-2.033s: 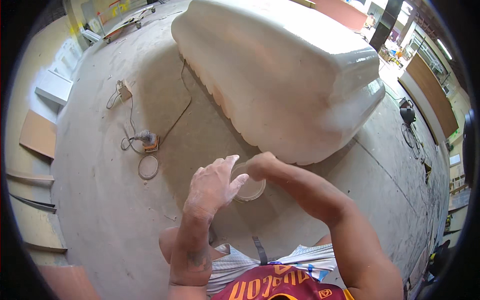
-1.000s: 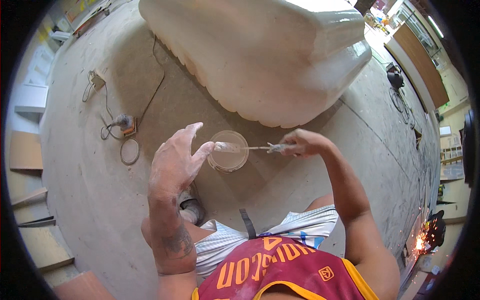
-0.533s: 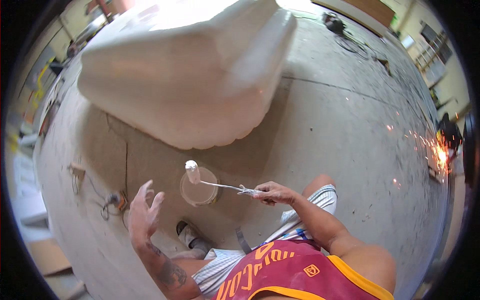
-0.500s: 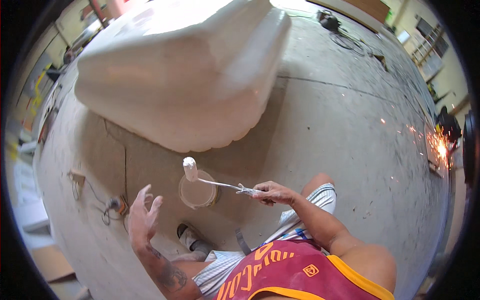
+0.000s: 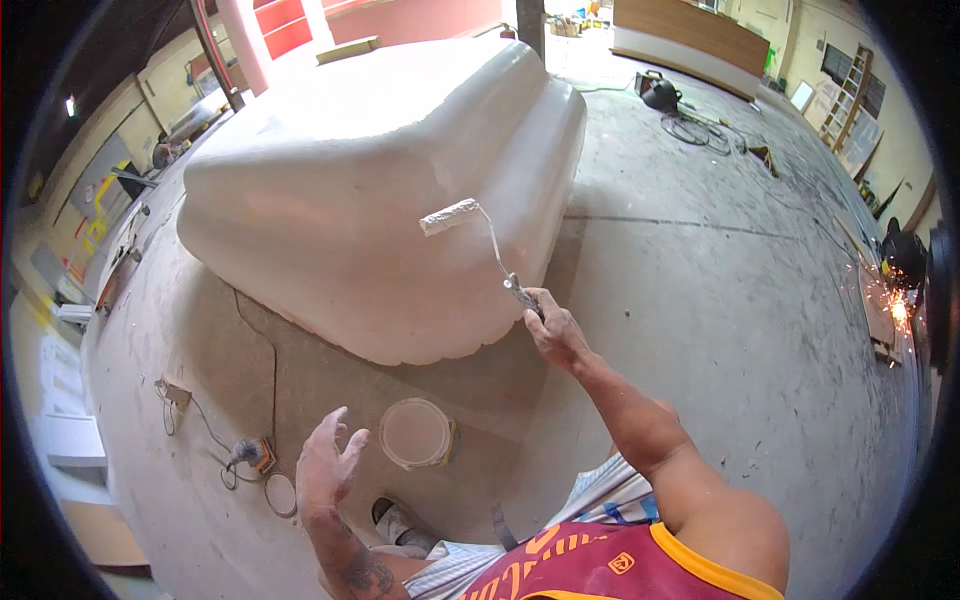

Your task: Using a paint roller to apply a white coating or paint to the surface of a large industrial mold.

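My right hand (image 5: 556,330) is closed round the handle of a paint roller (image 5: 450,217). The roller's sleeve is coated in white paint and sits before the large white moulded form (image 5: 330,230); whether it touches the surface I cannot tell. Empty, with fingers apart, my left hand (image 5: 330,462) hovers in the air at the lower left, its fingers whitened by powder or paint. Just right of it on the floor stands a bucket (image 5: 415,433) filled with pale paint.
Left of my left hand lie an orange-and-grey power tool (image 5: 252,455) with its cord and a round ring-like lid (image 5: 281,494). At far right a person in dark clothing (image 5: 903,255) works amid flying sparks. Cables (image 5: 700,132) coil at the back right; a ladder (image 5: 848,95) leans there.
My right hand has lifted the roller from over the bucket, up and forward to the white form. My left hand stays open. The view has tilted upward.
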Tool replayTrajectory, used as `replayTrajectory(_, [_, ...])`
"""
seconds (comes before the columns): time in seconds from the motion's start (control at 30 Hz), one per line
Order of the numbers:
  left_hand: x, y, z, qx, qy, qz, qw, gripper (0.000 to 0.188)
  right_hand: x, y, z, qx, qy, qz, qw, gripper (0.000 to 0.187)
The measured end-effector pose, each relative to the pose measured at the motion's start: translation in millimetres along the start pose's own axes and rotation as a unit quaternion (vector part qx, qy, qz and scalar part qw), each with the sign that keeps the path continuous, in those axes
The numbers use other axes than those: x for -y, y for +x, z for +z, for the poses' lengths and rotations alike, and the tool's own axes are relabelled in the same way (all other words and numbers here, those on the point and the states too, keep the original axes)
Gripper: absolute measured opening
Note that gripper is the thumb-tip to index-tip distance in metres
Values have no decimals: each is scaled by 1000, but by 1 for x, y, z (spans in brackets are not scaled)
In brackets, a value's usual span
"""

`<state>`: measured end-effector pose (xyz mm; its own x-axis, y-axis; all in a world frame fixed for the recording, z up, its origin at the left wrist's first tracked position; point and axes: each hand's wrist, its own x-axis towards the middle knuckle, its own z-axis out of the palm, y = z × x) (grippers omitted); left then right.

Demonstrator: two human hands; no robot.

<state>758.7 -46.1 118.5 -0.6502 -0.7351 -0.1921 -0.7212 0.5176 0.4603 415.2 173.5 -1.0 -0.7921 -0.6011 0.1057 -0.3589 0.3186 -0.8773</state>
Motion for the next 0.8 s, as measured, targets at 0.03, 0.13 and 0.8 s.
replayTrajectory(0.03, [0, -1, -1, -8, -4, 0, 1000, 59, 8, 12, 3, -19, -20, -26, 999, 40])
replayTrajectory(0.13, [-2, -6, -2, -11, 4, -7, 1000, 60, 34, 49, 11, -26, -38, -77, 996, 42])
replayTrajectory(0.8, [10, -11, -4, 9, 2, -21, 1000, 62, 10, 85, 72, -122, -14, -198, 972, 47])
